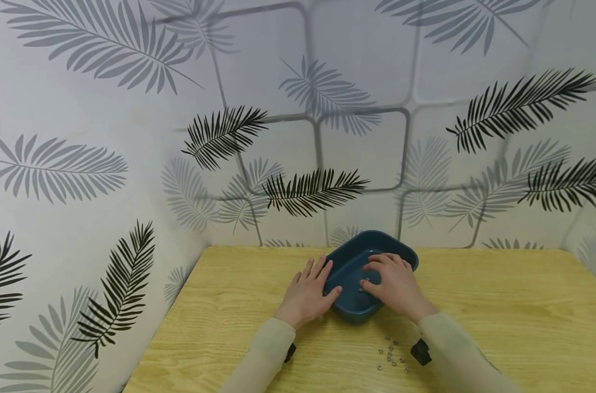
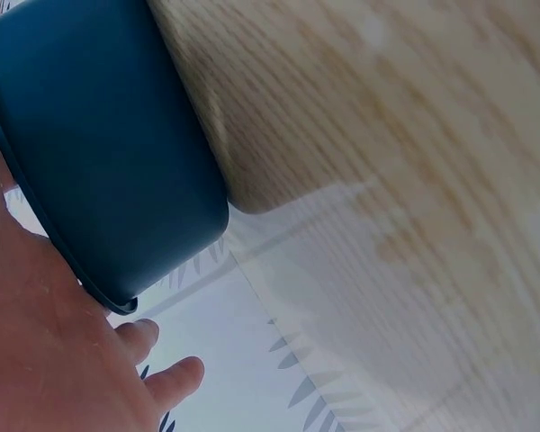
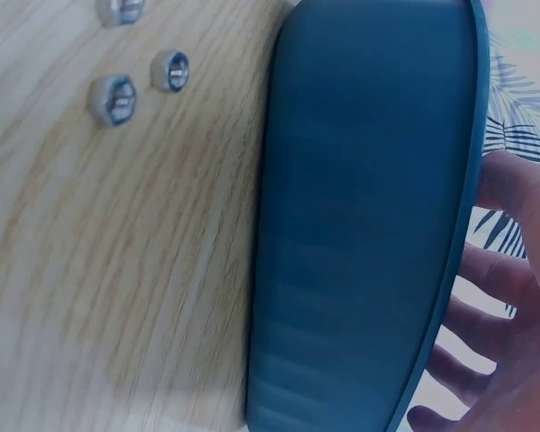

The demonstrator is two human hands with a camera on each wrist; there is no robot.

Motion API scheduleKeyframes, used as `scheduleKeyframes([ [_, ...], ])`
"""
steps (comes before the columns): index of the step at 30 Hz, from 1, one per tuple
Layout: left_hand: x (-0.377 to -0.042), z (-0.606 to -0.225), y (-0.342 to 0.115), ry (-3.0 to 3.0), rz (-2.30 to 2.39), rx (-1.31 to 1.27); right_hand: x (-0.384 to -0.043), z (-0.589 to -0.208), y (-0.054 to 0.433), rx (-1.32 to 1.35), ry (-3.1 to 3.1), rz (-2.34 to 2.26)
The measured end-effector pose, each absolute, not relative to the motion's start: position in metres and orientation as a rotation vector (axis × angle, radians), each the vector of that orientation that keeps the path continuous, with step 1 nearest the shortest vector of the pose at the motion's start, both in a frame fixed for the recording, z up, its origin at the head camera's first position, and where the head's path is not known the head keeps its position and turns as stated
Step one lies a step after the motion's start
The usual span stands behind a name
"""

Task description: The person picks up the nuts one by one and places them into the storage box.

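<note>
A dark blue rectangular basin (image 1: 347, 262) with rounded corners stands on the wooden table. My left hand (image 1: 308, 292) rests on its left rim, fingers extended and spread. Over the basin's right side reaches my right hand (image 1: 393, 281), its fingers spread and bent down inside. Small metal nuts (image 1: 361, 290) show within the basin close to the right thumb. Several more nuts (image 1: 390, 352) lie scattered on the table in front of it. In the right wrist view, a nut (image 3: 171, 70) lies beside the basin's outer wall (image 3: 364, 207), which hides the basin's inside.
The wooden table (image 1: 239, 305) meets a wall (image 1: 288, 147) with a leaf pattern just behind the basin. Black wrist camera pieces (image 1: 420, 352) hang below the sleeves.
</note>
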State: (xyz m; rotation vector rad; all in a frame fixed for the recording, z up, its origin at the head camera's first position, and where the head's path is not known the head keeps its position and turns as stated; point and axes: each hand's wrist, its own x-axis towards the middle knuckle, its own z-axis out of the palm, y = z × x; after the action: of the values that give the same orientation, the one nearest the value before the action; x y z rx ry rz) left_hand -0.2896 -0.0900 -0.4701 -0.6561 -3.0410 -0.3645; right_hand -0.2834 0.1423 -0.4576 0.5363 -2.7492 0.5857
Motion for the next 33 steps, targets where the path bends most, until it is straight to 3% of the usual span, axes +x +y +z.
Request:
scheduleKeyframes([
  [33,-0.288,-0.47,-0.09,-3.03,-0.398,-0.655,-0.243,-0.447,0.166,0.64,-2.573,0.76],
])
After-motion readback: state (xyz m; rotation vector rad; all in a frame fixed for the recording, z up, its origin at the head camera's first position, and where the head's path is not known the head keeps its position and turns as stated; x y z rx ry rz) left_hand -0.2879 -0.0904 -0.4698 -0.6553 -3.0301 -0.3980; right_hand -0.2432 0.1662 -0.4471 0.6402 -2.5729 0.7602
